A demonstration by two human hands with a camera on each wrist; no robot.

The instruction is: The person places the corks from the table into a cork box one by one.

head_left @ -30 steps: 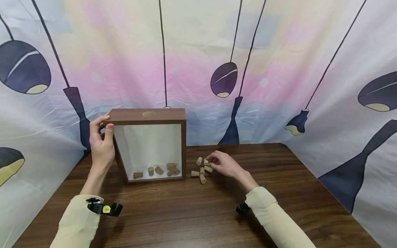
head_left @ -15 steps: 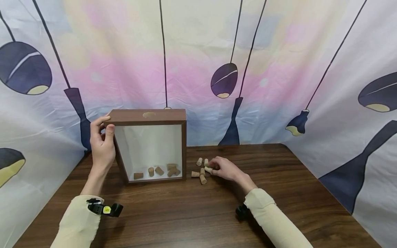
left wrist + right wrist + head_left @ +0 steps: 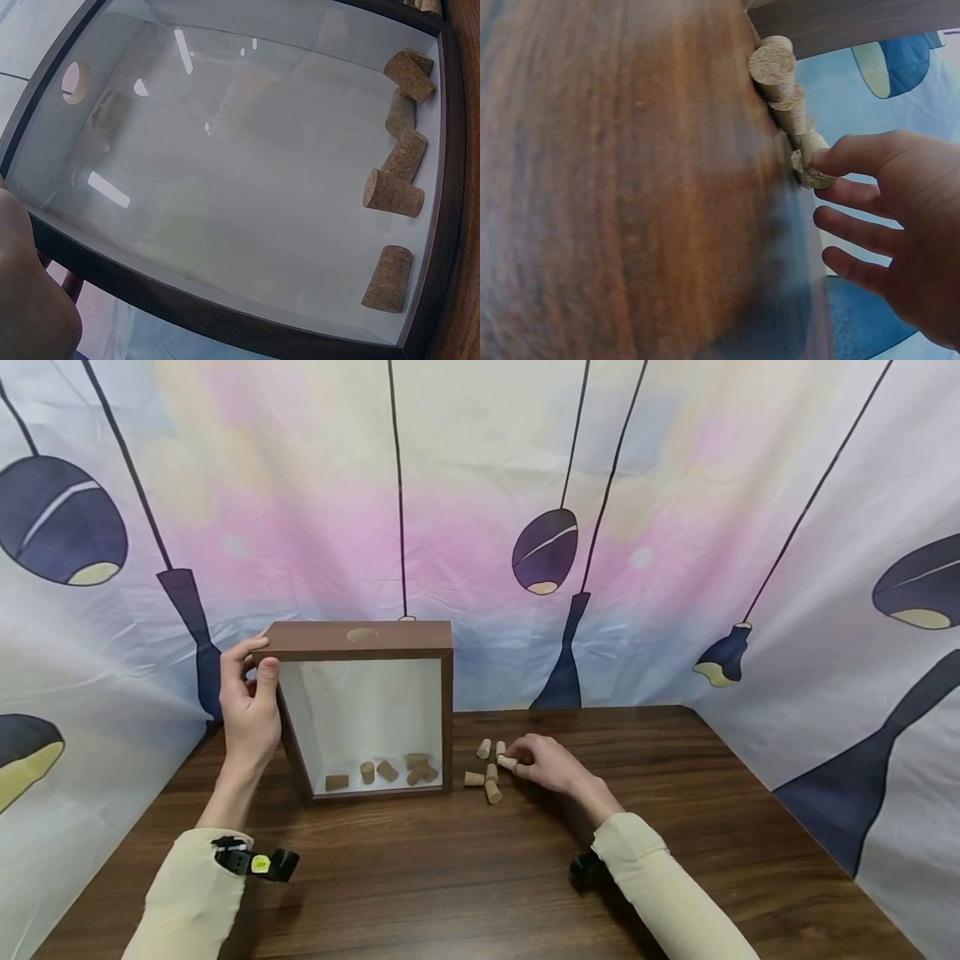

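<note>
A brown wooden shadow box [image 3: 452, 727] with a clear front and a round hole in its top stands upright on the table. My left hand [image 3: 250, 710] grips its upper left corner, the thumb on the front edge. Along the bottom inside lie several corks [image 3: 367, 772], also visible through the pane in the left wrist view, where one cork [image 3: 389, 279] lies apart. To the right of the box, several loose corks [image 3: 492, 792] are grouped on the table. My right hand [image 3: 551, 764] pinches a pale cork [image 3: 507, 762] from this group between thumb and index finger.
The dark wooden table [image 3: 420, 877] reaches back to a patterned cloth backdrop [image 3: 480, 543], which hangs close behind the box and along both sides. Each wrist carries a small black camera [image 3: 281, 865].
My right hand has shifted from the back corks toward the pale cork nearest it and now pinches it, raised slightly. The left hand and the box stay where they were.
</note>
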